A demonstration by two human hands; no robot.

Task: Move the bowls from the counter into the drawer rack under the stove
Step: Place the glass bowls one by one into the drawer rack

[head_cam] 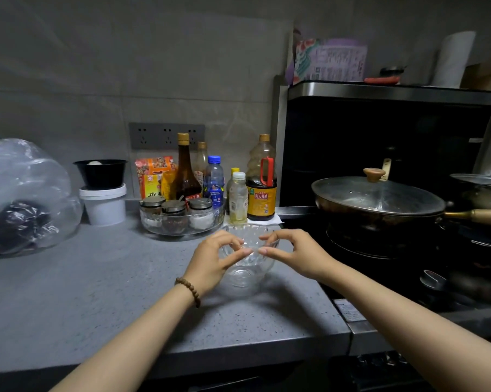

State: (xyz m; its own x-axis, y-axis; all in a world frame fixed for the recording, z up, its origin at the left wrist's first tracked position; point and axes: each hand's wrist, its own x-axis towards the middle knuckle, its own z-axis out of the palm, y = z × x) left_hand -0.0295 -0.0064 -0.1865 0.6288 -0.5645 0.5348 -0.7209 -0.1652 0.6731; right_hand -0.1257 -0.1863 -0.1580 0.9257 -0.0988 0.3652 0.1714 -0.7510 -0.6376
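Observation:
A clear ribbed glass bowl (pixel 245 271) stands on the grey counter (pixel 103 292) near its right end, beside the stove. My left hand (pixel 213 261) grips its left rim and side, with a bead bracelet on that wrist. My right hand (pixel 295 254) grips the right rim, thumb and fingers pinched over the edge. The fingertips of both hands nearly meet above the bowl. A black bowl (pixel 101 172) sits on a white tub (pixel 104 205) at the back left. The drawer rack under the stove is out of view.
Behind the bowl stand a glass tray of spice jars (pixel 179 219) and several sauce bottles (pixel 261 179). A lidded pan (pixel 377 199) sits on the black stove (pixel 380 264) to the right. A plastic bag (pixel 23 196) lies at far left.

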